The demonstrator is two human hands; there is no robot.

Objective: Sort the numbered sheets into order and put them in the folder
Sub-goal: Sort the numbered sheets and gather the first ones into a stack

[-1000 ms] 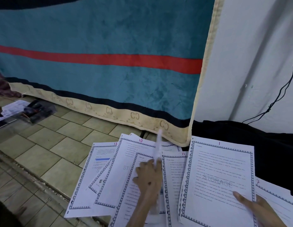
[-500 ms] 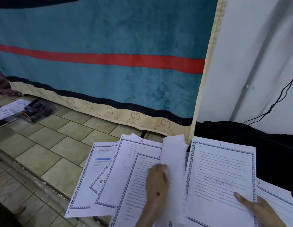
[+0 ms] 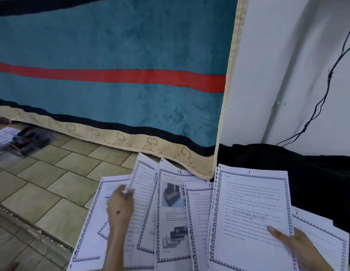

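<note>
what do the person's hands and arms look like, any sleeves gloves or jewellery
Both are bare: no sleeves, gloves, rings, watch or bracelets show on the visible parts. The left hand has a small dark spot on its back, and its forearm runs bare to the frame's bottom edge. The right hand is cut off at the wrist by the frame corner.
</note>
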